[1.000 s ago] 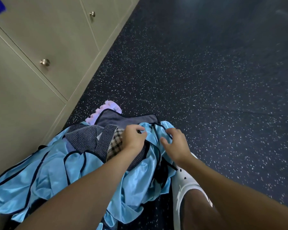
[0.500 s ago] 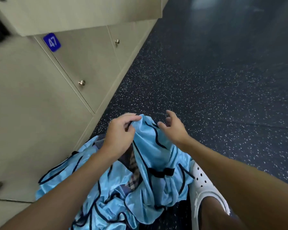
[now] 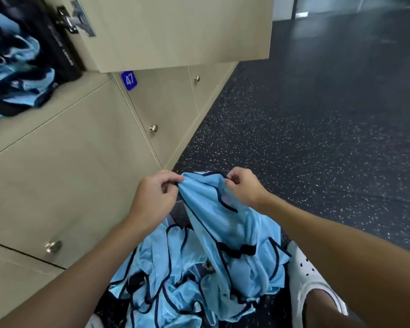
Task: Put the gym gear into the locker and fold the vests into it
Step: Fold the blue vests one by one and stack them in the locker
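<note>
Head view: we hold one vest (image 3: pixel 225 209) up by its top edge, left hand (image 3: pixel 156 197) and right hand (image 3: pixel 243 185) each pinching the trim, above the heap (image 3: pixel 175 280) on the floor (image 3: pixel 317 138). Slick cloth may slip; straps may snag the heap. Folded vests, seemingly, already sit in the locker (image 3: pixel 17 67).

One head-worn wide-angle cam only; looks forward and down, close over the work; beige laminate locker bank (image 3: pixel 81 174) left; dark speckled rubber floor (image 3: pixel 305 138) right.
</note>
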Demonstrator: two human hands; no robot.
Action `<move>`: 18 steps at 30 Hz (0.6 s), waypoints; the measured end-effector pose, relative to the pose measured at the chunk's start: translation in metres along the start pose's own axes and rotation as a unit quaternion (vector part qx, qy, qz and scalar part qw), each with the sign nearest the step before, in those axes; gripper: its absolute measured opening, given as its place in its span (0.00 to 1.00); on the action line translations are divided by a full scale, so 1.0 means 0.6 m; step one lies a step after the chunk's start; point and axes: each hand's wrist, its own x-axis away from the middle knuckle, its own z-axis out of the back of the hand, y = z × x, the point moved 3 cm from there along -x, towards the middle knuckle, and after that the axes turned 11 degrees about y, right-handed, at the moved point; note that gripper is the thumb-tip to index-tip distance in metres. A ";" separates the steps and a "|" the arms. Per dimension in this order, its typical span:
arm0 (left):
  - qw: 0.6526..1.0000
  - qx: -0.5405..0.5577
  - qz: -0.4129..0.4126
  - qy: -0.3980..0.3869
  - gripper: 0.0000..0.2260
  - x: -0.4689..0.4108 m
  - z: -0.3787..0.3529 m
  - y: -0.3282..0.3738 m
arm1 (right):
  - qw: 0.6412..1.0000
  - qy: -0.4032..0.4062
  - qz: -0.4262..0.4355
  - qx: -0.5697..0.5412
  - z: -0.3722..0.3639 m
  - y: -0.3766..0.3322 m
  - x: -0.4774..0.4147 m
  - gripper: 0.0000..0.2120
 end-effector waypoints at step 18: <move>0.961 0.259 0.103 0.003 0.10 -0.033 0.220 0.259 | 0.953 -0.089 0.170 -0.233 0.133 -0.450 0.127 0.09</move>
